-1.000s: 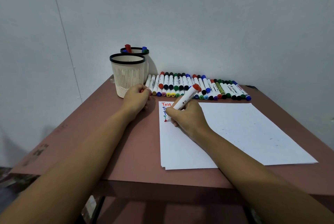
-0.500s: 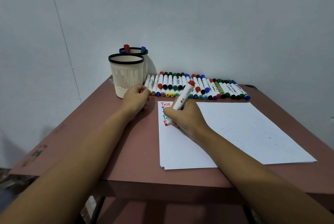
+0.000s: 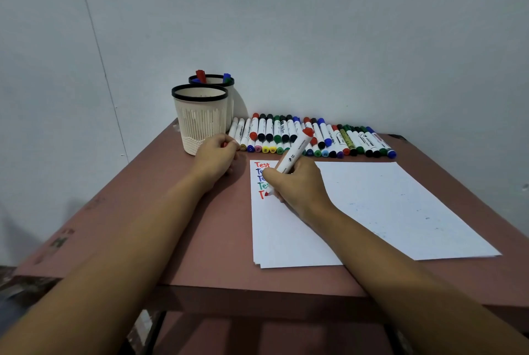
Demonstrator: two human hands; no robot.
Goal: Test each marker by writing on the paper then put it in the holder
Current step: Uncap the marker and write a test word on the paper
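The right hand [image 3: 300,185] is gripping a red marker [image 3: 296,150], writing a fifth test line at the paper's [image 3: 386,206] ten-o'clock corner. The left hand [image 3: 219,155] is pinching something red, likely its cap. Only a few markers are sitting in the rear holder [image 3: 230,82] at eleven. The marker row [image 3: 286,131] at twelve is waiting.

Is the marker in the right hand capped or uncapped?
Uncapped: white-barrelled red marker presses its bare red tip on white paper sheet.

Holders [image 3: 200,123] back-left on table [image 3: 186,226]; marker row [image 3: 357,140] to right; paper [image 3: 386,206] before row.
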